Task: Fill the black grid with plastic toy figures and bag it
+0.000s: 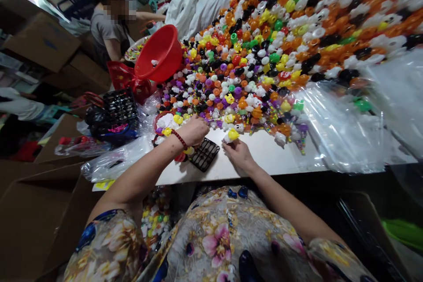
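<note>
My left hand (195, 130), with a dark red bead bracelet on the wrist, is closed in a pinch above a black gridded tray (205, 154). A thin striped stick (215, 119) shows beside its fingertips; whether they grip it I cannot tell. To the right, my right hand (240, 155) has its thumb and fingers closed on a small yellow-and-white toy figure (233, 135) just above the white tabletop (264, 158). Just beyond both hands lies a big heap of small plastic figures (228, 83) in orange, white, black, yellow, purple and green, some on striped sticks.
A tilted red basin (160, 55) stands at the heap's left edge. Clear plastic bags (343, 128) cover the table's right side, and more plastic (122, 158) lies at left. Another person (110, 31) is at the far left. Cardboard boxes (42, 39) stand on the left.
</note>
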